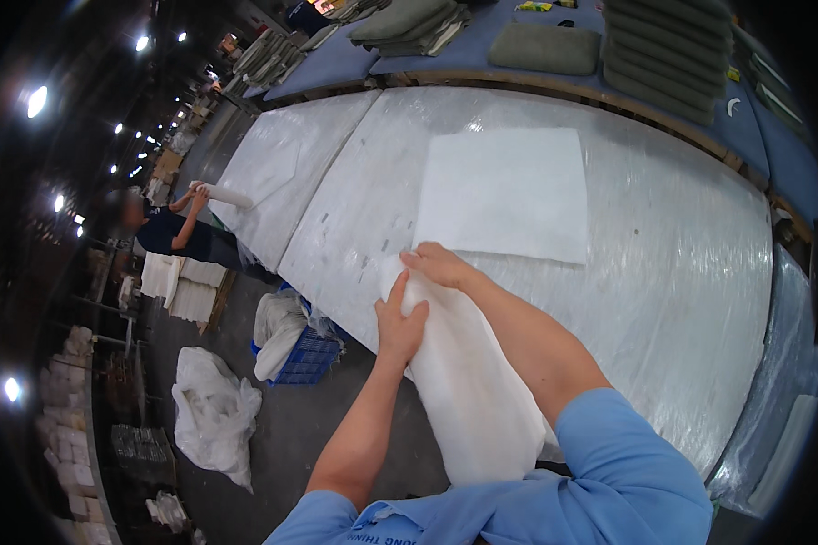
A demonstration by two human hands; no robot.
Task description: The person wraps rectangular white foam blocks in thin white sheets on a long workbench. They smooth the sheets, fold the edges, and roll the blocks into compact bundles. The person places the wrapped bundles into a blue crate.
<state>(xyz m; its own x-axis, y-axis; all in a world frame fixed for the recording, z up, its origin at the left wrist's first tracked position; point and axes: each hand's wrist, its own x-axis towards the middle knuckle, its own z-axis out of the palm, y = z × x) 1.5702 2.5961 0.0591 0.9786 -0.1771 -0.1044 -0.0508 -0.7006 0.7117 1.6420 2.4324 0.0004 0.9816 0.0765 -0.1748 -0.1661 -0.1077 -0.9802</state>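
A long piece of white soft sheet material [473, 391], like padding or fabric, hangs between my hands and my body. My left hand [400, 325] is closed on its upper left edge, with the thumb on top. Just beyond, my right hand [441, 267] pinches the top end of the same sheet. Some of my fingers are hidden by the folds. Flat on the table, past my hands, lies a white rectangular sheet [504, 193]. The table [682, 300] is covered with shiny clear plastic film.
Stacks of grey-green folded pads [668, 54] sit on a blue-topped bench [473, 64] along the far side. To the left, a person [177, 227] holds a white roll [223, 194]. A blue crate [306, 356] with white material and a white plastic bag [214, 413] stand on the floor.
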